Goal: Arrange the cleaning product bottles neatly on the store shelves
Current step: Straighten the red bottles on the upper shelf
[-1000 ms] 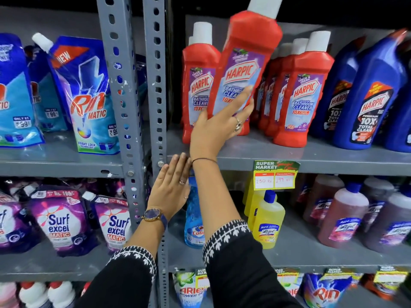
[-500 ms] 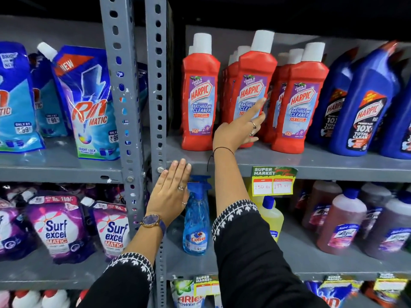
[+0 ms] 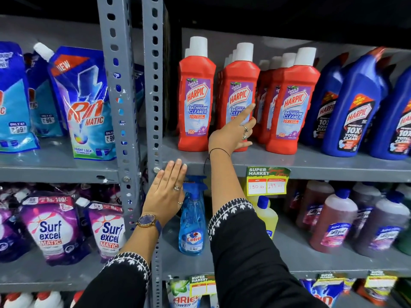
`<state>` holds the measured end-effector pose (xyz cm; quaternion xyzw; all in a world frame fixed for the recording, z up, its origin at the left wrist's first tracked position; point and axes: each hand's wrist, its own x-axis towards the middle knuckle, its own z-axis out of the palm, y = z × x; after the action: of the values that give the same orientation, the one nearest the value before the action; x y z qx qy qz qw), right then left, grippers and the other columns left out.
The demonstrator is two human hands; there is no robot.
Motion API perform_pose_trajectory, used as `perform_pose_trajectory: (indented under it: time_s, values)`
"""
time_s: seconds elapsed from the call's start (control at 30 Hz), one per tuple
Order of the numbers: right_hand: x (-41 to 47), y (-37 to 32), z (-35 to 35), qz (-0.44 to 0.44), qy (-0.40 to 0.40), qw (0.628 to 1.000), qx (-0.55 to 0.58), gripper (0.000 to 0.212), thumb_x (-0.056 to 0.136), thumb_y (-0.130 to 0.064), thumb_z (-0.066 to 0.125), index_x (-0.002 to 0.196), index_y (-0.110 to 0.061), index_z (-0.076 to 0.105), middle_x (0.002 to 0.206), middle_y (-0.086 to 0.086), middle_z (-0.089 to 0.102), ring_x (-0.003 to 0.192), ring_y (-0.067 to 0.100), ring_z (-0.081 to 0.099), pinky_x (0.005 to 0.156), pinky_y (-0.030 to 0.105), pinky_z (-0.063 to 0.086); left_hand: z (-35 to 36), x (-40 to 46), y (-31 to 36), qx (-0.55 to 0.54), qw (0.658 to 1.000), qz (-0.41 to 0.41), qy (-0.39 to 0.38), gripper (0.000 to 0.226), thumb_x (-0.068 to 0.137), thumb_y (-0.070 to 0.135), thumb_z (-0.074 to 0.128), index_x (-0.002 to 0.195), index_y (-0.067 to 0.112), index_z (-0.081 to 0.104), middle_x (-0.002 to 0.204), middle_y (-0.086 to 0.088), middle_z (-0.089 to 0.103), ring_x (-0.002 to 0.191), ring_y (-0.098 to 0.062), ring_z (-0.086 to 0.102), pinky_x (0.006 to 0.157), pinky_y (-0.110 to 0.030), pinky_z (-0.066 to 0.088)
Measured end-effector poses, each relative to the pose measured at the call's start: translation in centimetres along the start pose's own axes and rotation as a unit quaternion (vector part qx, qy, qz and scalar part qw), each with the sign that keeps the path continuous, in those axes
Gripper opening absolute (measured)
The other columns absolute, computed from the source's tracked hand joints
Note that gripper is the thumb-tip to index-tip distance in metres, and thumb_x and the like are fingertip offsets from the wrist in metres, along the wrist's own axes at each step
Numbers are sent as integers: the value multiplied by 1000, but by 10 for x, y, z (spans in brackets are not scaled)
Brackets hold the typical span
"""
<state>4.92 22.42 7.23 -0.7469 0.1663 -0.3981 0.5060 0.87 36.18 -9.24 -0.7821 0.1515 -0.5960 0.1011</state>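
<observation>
On the upper grey shelf (image 3: 311,162): right hand (image 3: 231,138) against the second red Harpic bottle (image 3: 239,85), bottle upright in the front row.

Right hand lies on the lower front of that bottle, index finger stretched up across the label, other fingers loosely curled round its right side near the base; contact plain, a firm closed grasp cannot be told. Bottle base sits on the shelf, between the left red Harpic bottle (image 3: 195,94) and the right red Harpic bottle (image 3: 293,103), a gap on each side. Blue Harpic bottles (image 3: 355,103) stand further right. Left hand (image 3: 165,194) is flat and open, fingers together, fingertips touching the shelf's front edge beside the perforated upright (image 3: 153,85); it holds nothing. A blue Colin spray bottle (image 3: 192,221) stands just right of it on the shelf below.
</observation>
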Motion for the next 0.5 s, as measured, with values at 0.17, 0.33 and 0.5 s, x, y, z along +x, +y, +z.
perform_pose_trajectory:
  time_s: [0.17, 0.33, 0.5]
  values:
    - [1, 1, 1, -3, 4, 1000, -1, 109, 74, 17, 59, 150, -28, -6, 154, 12, 14, 142, 32, 21, 114, 62, 9, -2, 0, 0, -3, 1000, 1, 3, 76, 87, 24, 36, 150, 8, -3, 158, -7, -11, 145, -20, -6, 119, -35, -3]
    - [0, 2, 1, -5, 9, 1000, 15, 110, 74, 19, 58, 150, -28, -4, 154, 12, 15, 143, 33, 17, 114, 62, 7, -2, -1, 1, -5, 1000, 2, 2, 76, 87, 24, 35, 150, 7, -4, 158, -8, -12, 145, -20, -7, 119, -35, -4]
    - [-3, -3, -6, -1, -9, 1000, 22, 108, 75, 15, 59, 151, -25, -6, 159, 11, 4, 147, 33, 1, 116, 59, 7, -5, 2, 0, -1, 1000, -6, -4, 78, 86, 24, 36, 150, 8, -4, 158, -9, -7, 145, -20, -7, 119, -35, -4]
